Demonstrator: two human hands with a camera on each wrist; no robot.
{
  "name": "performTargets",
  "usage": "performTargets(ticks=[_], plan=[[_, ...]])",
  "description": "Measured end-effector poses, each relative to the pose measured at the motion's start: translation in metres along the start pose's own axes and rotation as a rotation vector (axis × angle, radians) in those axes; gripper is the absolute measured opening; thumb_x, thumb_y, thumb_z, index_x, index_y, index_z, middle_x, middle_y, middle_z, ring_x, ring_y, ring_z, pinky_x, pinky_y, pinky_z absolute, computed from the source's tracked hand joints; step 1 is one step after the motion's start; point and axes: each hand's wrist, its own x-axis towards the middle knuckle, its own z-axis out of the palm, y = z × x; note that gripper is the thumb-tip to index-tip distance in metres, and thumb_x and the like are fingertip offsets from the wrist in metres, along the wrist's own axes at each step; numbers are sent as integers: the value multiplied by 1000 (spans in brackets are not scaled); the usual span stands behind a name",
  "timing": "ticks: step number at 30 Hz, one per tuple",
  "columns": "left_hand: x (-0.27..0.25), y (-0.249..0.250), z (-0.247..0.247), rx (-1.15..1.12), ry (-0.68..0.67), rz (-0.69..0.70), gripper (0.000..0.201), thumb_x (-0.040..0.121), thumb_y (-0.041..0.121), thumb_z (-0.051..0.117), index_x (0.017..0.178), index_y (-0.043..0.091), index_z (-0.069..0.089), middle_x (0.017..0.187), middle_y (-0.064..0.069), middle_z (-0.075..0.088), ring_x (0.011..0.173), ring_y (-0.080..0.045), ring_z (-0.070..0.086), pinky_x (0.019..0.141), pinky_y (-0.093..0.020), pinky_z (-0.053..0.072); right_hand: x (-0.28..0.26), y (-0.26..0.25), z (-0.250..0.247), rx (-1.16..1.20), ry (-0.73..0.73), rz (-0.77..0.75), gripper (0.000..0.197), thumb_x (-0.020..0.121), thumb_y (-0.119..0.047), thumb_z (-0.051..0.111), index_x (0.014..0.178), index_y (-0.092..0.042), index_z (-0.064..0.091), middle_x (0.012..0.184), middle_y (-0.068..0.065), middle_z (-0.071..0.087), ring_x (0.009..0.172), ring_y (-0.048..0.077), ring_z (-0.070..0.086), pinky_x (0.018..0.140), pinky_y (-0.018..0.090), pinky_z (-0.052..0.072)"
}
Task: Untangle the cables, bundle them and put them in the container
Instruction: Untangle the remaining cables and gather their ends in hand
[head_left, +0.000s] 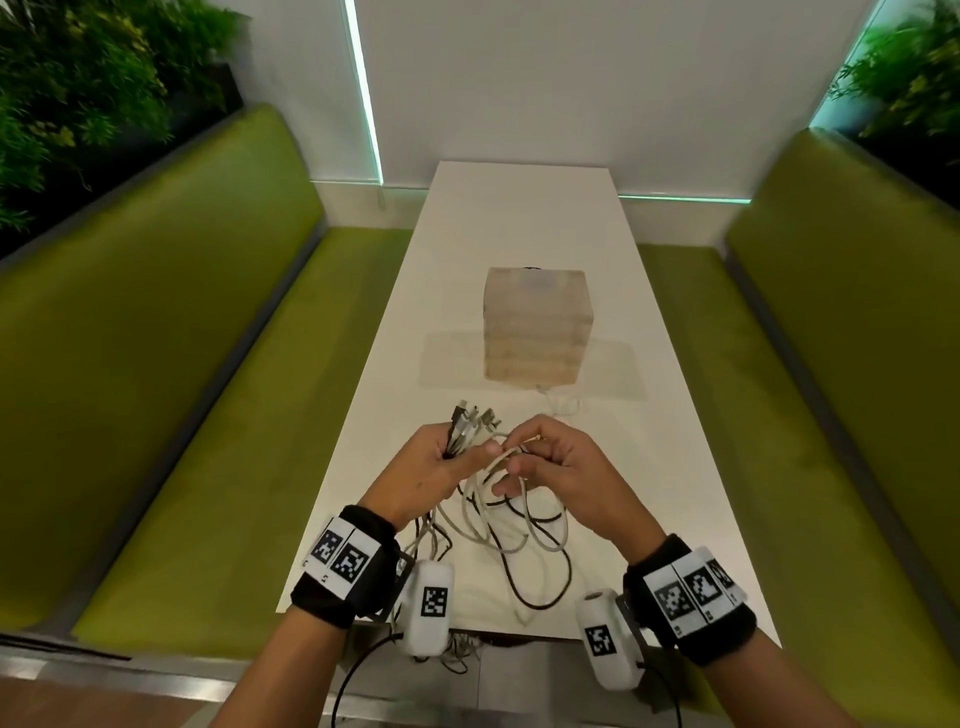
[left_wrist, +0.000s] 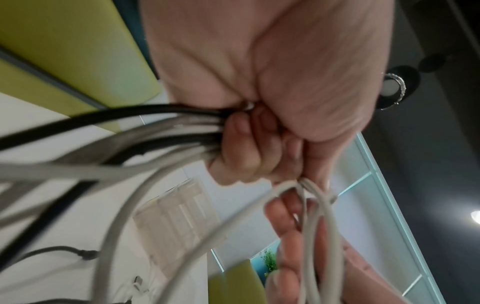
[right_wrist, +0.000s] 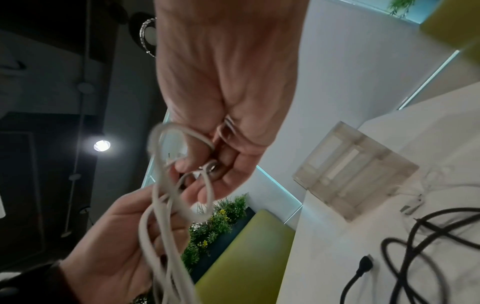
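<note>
We note our left hand (head_left: 423, 470) gripping a bunch of thin grey and black cables (head_left: 511, 540), plugs fanned above; our right hand (head_left: 558, 470) pinches one grey loop; slack trails below onto the white counter (head_left: 675, 493).

Your head camera looks down the table (head_left: 524, 218); both wrist cameras look up, close, sharing the cables (head_left: 498, 514).

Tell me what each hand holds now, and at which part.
The left hand grips the cables just below their connector ends. The right hand pinches a loop of a white cable.
</note>
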Motion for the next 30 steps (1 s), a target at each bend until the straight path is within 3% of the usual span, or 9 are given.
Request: performTargets(ticks=[1,4,7,10,14,18,21,26,30], plan=[[1,0,1,-23,53,5,29,87,33,63,71,10,57,47,13,31,43,-5,26,43,-19,24,-2,1,0,19,7,22,17,90,2,57,106,-2,52,87,17,73,75,32,71,74,36,57],[2,2,-4,-136,210,-6,65,79,46,61,104,-13,55,47,13,34,43,-7,26,41,-21,25,-11,6,2,40,-37,117,33,90,-1,58,120,-6,44,90,24,71,78,32,70,73,32,55],[1,2,-12,-163,294,31,69,79,47,64,103,-16,52,47,13,33,43,-9,25,41,-23,24,-24,24,5,-118,-216,220,20,92,-2,56,112,2,55,91,20,71,83,33,70,76,34,56],[1,1,-19,-214,366,61,49,87,35,67,89,-12,53,48,15,31,42,-8,24,42,-23,23,-41,53,12,-255,-428,324,10,92,-5,56,97,2,59,88,12,72,82,33,65,78,38,51],[2,0,-27,-297,469,57,23,92,17,63,71,17,52,47,16,30,41,-7,21,40,-22,22,-61,90,27,-498,-599,486,13,90,-14,58,101,-8,62,98,10,72,93,22,68,88,37,53],[4,1,-28,-318,473,78,18,93,16,61,78,12,51,47,15,28,41,-7,20,40,-21,22,-72,113,35,-735,-520,489,16,93,-17,55,107,-13,61,105,5,70,98,16,64,87,27,48],[4,3,-25,-321,473,81,21,94,15,60,75,12,51,45,15,27,40,-7,19,40,-20,22,-73,120,38,-820,-436,515,19,91,-23,59,108,-16,62,108,4,64,98,20,60,85,32,48],[5,2,-24,-338,488,82,16,93,16,60,82,8,53,46,14,26,41,-8,18,40,-20,22,-74,117,37,-1010,-432,502,72,77,-34,74,137,-14,40,129,6,41,117,23,43,96,37,45],[3,3,-24,-342,491,81,14,93,16,60,91,5,53,47,13,25,41,-7,18,40,-20,21,-67,109,23,-919,-395,577,64,84,-21,68,141,-17,39,123,4,57,108,20,57,89,32,47]])
